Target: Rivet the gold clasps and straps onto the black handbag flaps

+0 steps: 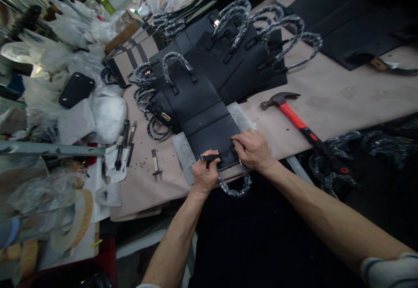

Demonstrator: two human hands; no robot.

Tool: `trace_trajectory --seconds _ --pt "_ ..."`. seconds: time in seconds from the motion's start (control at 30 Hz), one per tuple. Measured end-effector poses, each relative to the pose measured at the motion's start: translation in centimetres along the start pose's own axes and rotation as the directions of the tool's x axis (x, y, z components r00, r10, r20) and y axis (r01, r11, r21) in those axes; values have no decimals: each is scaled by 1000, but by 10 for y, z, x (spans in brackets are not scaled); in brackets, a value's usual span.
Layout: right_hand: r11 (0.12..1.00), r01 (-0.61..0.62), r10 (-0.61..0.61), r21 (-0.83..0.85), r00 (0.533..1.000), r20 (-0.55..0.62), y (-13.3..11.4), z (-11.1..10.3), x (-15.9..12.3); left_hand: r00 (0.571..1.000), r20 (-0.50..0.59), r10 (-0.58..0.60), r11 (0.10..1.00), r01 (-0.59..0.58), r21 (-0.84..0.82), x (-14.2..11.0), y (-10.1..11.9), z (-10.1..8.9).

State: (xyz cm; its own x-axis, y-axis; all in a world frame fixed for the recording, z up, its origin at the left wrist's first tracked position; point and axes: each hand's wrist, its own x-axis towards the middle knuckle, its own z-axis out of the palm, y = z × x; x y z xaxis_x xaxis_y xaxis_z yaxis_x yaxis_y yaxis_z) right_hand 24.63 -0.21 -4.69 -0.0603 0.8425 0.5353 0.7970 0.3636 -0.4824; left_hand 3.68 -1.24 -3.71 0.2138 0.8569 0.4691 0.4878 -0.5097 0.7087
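Observation:
A black leather bag panel [209, 125] lies on the table, with a plastic-wrapped handle at its far end and another wrapped handle [235, 191] hanging over the near edge. My left hand [205, 174] is closed around a short, dark, bar-shaped piece [210, 158] above the panel's near left corner; whether it is a tool or a tab of the handle is unclear. My right hand [253, 149] has its fingers curled in at the handle's other end, by the near right corner. Pale stone slabs [241, 116] show from under the panel.
A claw hammer [295, 120] with a red and black grip lies to the right. Left of the panel rests a pronged punch [156, 165], near more metal tools [131, 133]. Stacked black bag panels [228, 57] with wrapped handles lie behind; plastic bags [107, 109] crowd the left.

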Motion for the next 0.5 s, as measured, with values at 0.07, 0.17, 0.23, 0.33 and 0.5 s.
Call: trace_trajectory --seconds 0.07,0.17,0.23,0.33,0.5 --pt "1000 3 -3 3 1000 -3 -1 -1 0 1000 7 10 1000 -10 -9 1 -1 -1" --pt "1000 -5 5 6 1000 10 -1 -1 0 999 32 4 1000 -4 -22 2 -1 -3" --pt "1000 -17 17 6 1000 20 -1 -1 0 998 56 -21 1000 22 -20 3 -2 -4" --pt "1000 -29 29 5 999 25 -1 -1 -1 995 77 -58 998 59 -16 4 -3 -4" --pt "1000 -21 21 -14 999 27 0 0 0 997 70 -41 999 41 -6 5 0 -4"
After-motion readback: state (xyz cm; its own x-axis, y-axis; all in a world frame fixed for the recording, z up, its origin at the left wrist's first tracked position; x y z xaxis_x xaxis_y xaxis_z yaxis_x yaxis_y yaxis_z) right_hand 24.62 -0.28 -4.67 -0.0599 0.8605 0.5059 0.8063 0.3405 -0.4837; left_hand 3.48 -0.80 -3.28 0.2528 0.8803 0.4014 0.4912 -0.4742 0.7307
